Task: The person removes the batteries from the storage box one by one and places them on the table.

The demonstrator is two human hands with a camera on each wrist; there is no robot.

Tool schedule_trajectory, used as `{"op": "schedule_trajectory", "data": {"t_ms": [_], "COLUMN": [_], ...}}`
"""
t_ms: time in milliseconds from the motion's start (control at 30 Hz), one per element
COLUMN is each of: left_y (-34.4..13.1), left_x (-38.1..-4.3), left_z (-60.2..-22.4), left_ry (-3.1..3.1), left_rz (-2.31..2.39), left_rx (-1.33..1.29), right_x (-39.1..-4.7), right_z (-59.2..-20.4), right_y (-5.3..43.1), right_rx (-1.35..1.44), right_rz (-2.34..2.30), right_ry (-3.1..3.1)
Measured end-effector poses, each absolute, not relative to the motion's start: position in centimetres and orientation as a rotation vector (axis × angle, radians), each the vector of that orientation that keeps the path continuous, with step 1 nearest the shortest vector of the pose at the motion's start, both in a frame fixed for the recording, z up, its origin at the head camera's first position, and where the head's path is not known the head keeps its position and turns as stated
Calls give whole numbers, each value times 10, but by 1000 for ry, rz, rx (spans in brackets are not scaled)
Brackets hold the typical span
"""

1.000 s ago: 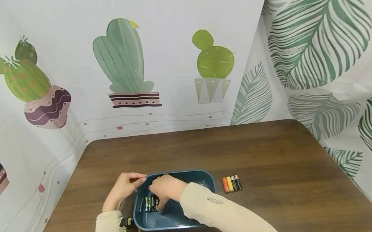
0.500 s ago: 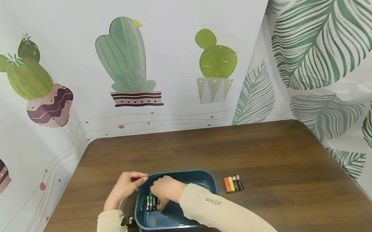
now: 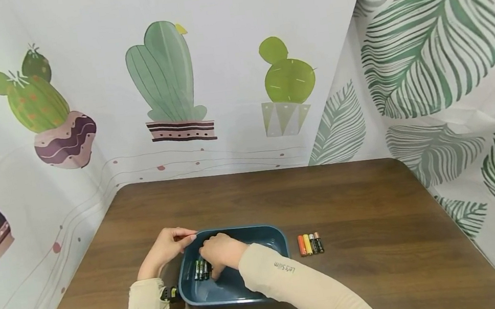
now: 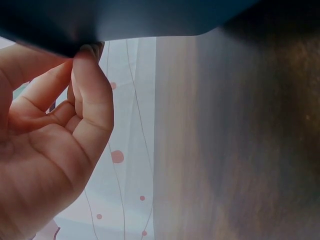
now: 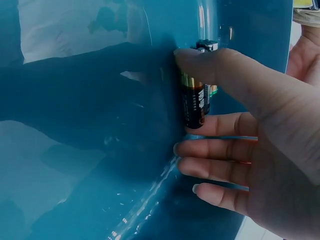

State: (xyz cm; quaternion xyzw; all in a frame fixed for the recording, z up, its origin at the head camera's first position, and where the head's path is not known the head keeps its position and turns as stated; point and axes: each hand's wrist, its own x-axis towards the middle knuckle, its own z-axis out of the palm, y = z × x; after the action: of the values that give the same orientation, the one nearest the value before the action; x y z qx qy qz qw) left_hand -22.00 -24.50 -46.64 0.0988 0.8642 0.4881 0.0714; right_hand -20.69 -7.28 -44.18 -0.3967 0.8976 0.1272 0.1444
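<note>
A blue rectangular plastic bin (image 3: 231, 289) sits on the table before me. My left hand (image 3: 165, 251) pinches its far left corner at the rim between thumb and fingers. Inside the bin, my right hand (image 3: 222, 252) is at the left end, beside a row of batteries (image 3: 200, 270) lying side by side. In the right wrist view, thumb and index finger hold a dark battery (image 5: 194, 107) with a gold band, by its two ends; its top end is hidden under the thumb. Another battery (image 5: 208, 46) shows just behind it. The other right fingers are extended towards the bin wall.
Several more batteries, orange, yellow (image 3: 307, 244) and dark, lie in a row on the brown wooden table (image 3: 369, 242) right of the bin. A small black device (image 3: 169, 294) is strapped at the left wrist, close to the bin's side. A printed cloth (image 3: 228, 74) hangs behind the table.
The head view has shifted slightly. The right hand stays nearly in place, and the gold end seen by its thumb earlier is now hidden. The left hand keeps its hold on the rim.
</note>
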Motion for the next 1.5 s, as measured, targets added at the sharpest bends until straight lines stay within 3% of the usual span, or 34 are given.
{"op": "schedule_trajectory", "data": {"t_ms": [1500], "left_y": [-242], "left_x": [-218], "left_z": [-465], "left_ry": [2622], "left_rz": [1439], "left_rx": [257], "right_x": [-201], "right_z": [-399], "right_y": [-19], "right_rx": [-1164], "right_rz": [419], "right_ry": [2653]}}
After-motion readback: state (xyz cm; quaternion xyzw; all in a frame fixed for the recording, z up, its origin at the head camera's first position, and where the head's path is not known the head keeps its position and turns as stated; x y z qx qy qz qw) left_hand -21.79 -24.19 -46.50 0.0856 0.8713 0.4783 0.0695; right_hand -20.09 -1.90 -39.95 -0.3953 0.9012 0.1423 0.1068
